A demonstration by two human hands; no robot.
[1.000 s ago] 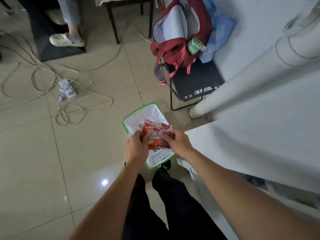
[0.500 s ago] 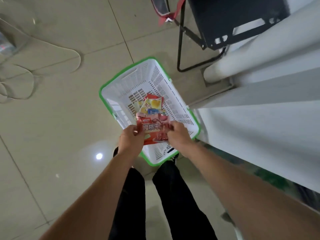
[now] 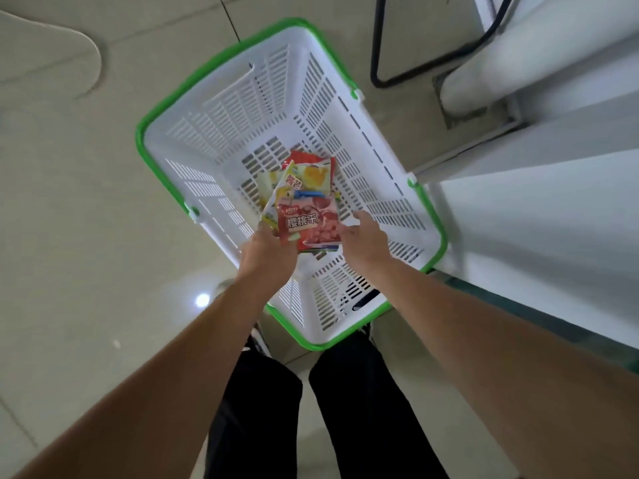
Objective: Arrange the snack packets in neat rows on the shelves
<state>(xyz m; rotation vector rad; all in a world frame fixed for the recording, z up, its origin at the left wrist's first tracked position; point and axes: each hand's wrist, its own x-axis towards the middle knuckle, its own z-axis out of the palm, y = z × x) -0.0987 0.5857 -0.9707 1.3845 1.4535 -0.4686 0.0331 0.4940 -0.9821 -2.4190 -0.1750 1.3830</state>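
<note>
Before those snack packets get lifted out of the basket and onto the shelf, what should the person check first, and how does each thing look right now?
1. Left hand grips the packets: ok, fingers pinch the red cherry packet and the yellow packet.
2. Right hand has a hold: cannot tell; it touches the red packet's edge.
3. Packets left in the white basket: ok, a yellow one is visible.
4. Basket steady on the floor: ok.
5. Free shelf space: cannot tell; only the white shelf edge shows.

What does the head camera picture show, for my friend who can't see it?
Two hands, left hand and right hand, hold a red snack packet over a white basket with green rim, more packets inside, on a tiled floor.
</note>
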